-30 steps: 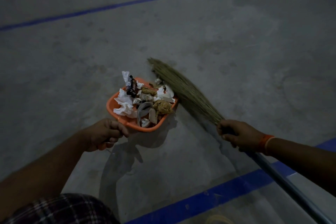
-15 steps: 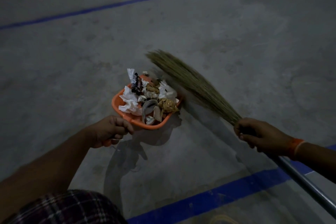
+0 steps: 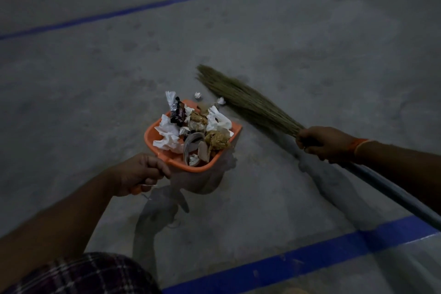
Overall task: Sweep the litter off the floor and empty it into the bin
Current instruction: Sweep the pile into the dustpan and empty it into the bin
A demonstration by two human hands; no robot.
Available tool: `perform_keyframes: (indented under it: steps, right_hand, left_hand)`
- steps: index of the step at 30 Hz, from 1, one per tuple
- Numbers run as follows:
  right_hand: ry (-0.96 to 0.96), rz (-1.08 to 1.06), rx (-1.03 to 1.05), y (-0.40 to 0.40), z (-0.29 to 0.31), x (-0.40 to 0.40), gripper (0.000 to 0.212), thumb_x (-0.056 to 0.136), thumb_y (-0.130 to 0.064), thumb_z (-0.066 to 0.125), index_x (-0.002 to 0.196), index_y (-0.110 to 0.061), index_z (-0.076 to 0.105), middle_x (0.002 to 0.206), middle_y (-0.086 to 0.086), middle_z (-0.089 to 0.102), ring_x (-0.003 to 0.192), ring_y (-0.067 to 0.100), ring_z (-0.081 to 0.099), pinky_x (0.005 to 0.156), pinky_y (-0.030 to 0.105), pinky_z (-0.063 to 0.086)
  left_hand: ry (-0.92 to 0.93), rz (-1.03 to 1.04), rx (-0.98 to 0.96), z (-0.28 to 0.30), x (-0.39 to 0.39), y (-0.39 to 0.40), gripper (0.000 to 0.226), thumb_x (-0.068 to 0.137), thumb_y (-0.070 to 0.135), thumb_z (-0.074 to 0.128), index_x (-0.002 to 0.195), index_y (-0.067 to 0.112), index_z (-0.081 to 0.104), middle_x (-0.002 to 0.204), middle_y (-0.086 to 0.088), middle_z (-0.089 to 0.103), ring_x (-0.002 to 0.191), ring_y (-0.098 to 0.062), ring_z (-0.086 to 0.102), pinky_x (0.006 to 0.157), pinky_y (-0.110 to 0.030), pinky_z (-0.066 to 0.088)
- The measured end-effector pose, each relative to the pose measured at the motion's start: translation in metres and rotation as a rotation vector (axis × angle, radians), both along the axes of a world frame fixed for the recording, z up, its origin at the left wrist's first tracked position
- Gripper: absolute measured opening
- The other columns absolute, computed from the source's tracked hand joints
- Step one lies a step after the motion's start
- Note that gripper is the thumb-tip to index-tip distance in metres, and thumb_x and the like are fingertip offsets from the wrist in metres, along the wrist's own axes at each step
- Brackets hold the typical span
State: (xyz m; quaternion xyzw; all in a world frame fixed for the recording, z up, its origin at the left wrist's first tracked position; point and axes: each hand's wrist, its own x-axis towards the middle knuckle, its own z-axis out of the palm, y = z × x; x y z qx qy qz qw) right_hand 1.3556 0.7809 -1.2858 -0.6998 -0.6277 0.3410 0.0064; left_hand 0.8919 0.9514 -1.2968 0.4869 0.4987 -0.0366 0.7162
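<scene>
Two stray scraps left on the floor (image 3: 310,43), both small and white: one crumpled paper bit (image 3: 197,95) just above the dustpan mouth at frame centre, a second bit (image 3: 221,100) touching or nearly touching the broom bristles (image 3: 248,102) to its right. Dustpan (image 3: 167,159), orange, centre frame, lip to the floor at its upper edge, heaped with litter (image 3: 191,131): white tissue, a dark foil wrapper, brown crumpled wrappers, a grey curved strip. Left hand (image 3: 140,174), lower centre-left, clenched round the dustpan handle. Right hand (image 3: 322,142), right of centre, grasping the broom at the neck where bristles meet the metal pole (image 3: 391,194); orange band on the wrist. Bin: not in view. Floor marked with blue painted lines (image 3: 286,260) across the top and bottom of the frame; checked cloth at lower left. Step in hand, judged: gathering the last two scraps into the pan. Recommended handling: bristle tips set down beyond both scraps toward the upper part of the frame, then drawn in short, light strokes toward the pan mouth; lip pressed flat to the floor so nothing slides under. Risk: pan already piled above its walls, tissue near the rim liable to spill if jolted or tipped. Pan to be kept level on lifting.
</scene>
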Motion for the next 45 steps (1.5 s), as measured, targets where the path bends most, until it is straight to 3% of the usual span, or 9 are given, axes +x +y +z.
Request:
perform_keyframes:
  steps: [9, 14, 19, 25, 29, 32, 36, 42, 45]
  right_hand:
    - [0.085, 0.154, -0.003, -0.010, -0.012, -0.003, 0.015, 0.093, -0.012, 0.058, 0.092, -0.027, 0.059, 0.092, -0.006, 0.058, 0.064, 0.014, 0.062, 0.053, 0.020, 0.052]
    - [0.055, 0.228, 0.016, -0.024, -0.011, 0.005, 0.021, 0.090, -0.011, 0.063, 0.091, -0.032, 0.056, 0.096, -0.012, 0.053, 0.084, -0.011, 0.051, 0.068, 0.004, 0.040]
    - [0.040, 0.206, 0.038, -0.035, -0.016, 0.013, 0.024, 0.090, -0.014, 0.062, 0.090, -0.036, 0.054, 0.098, -0.010, 0.054, 0.085, -0.003, 0.051, 0.070, 0.010, 0.038]
    - [0.023, 0.125, 0.095, -0.041, -0.009, 0.029, 0.022, 0.091, -0.012, 0.062, 0.093, -0.033, 0.056, 0.098, -0.012, 0.053, 0.087, -0.010, 0.050, 0.066, 0.009, 0.042]
    - [0.012, 0.063, 0.120, -0.045, -0.001, 0.049, 0.027, 0.090, -0.011, 0.062, 0.091, -0.037, 0.054, 0.098, -0.011, 0.053, 0.083, -0.008, 0.051, 0.065, 0.010, 0.037]
    - [-0.007, -0.019, 0.132, -0.059, 0.020, 0.063, 0.026, 0.090, -0.011, 0.063, 0.090, -0.036, 0.055, 0.098, -0.010, 0.053, 0.077, -0.005, 0.052, 0.065, 0.007, 0.033]
    - [-0.027, -0.142, 0.117, -0.103, 0.067, 0.079, 0.034, 0.088, -0.013, 0.064, 0.083, -0.044, 0.049, 0.094, -0.013, 0.051, 0.082, -0.002, 0.050, 0.070, 0.019, 0.036]
    - [-0.033, -0.346, 0.107, -0.209, 0.173, 0.095, 0.033, 0.085, -0.017, 0.063, 0.084, -0.046, 0.048, 0.093, -0.018, 0.050, 0.085, -0.001, 0.052, 0.076, 0.029, 0.046]
    - [-0.005, -0.455, 0.108, -0.271, 0.240, 0.093, 0.037, 0.085, -0.012, 0.061, 0.083, -0.047, 0.047, 0.089, -0.016, 0.050, 0.082, -0.001, 0.051, 0.071, 0.025, 0.044]
  left_hand:
    - [0.008, 0.014, -0.009, 0.004, 0.006, 0.006, 0.031, 0.091, -0.020, 0.040, 0.084, -0.007, 0.068, 0.050, -0.008, 0.050, 0.034, -0.006, 0.037, 0.031, -0.016, 0.031]
    - [-0.003, 0.030, 0.001, 0.002, 0.005, 0.010, 0.037, 0.090, -0.022, 0.037, 0.081, -0.006, 0.070, 0.057, -0.012, 0.057, 0.035, -0.006, 0.037, 0.032, -0.015, 0.031]
    - [-0.014, -0.002, 0.044, 0.005, 0.021, 0.016, 0.045, 0.091, -0.021, 0.036, 0.076, -0.001, 0.074, 0.050, -0.008, 0.045, 0.035, -0.007, 0.034, 0.035, -0.015, 0.029]
    - [-0.011, -0.060, 0.140, 0.021, 0.057, 0.036, 0.042, 0.089, -0.023, 0.038, 0.077, -0.002, 0.072, 0.047, -0.005, 0.040, 0.034, -0.008, 0.033, 0.033, -0.015, 0.029]
    - [-0.001, -0.120, 0.210, 0.042, 0.102, 0.042, 0.028, 0.092, -0.020, 0.037, 0.094, -0.012, 0.064, 0.046, -0.007, 0.042, 0.033, -0.006, 0.034, 0.030, -0.015, 0.028]
    - [-0.044, -0.133, 0.232, 0.056, 0.146, 0.033, 0.027, 0.093, -0.019, 0.038, 0.095, -0.010, 0.063, 0.049, -0.007, 0.043, 0.035, -0.007, 0.036, 0.032, -0.015, 0.029]
    - [-0.067, -0.184, 0.218, 0.090, 0.204, 0.005, 0.026, 0.094, -0.017, 0.038, 0.097, -0.010, 0.063, 0.045, -0.004, 0.049, 0.034, -0.006, 0.038, 0.033, -0.016, 0.030]
    - [-0.116, -0.341, 0.209, 0.192, 0.267, -0.042, 0.022, 0.085, -0.009, 0.052, 0.089, -0.002, 0.073, 0.049, -0.010, 0.046, 0.037, -0.013, 0.033, 0.039, -0.016, 0.027]
    - [-0.109, -0.430, 0.198, 0.257, 0.301, -0.081, 0.029, 0.091, -0.015, 0.045, 0.091, -0.005, 0.072, 0.049, -0.011, 0.046, 0.037, -0.013, 0.030, 0.039, -0.015, 0.025]
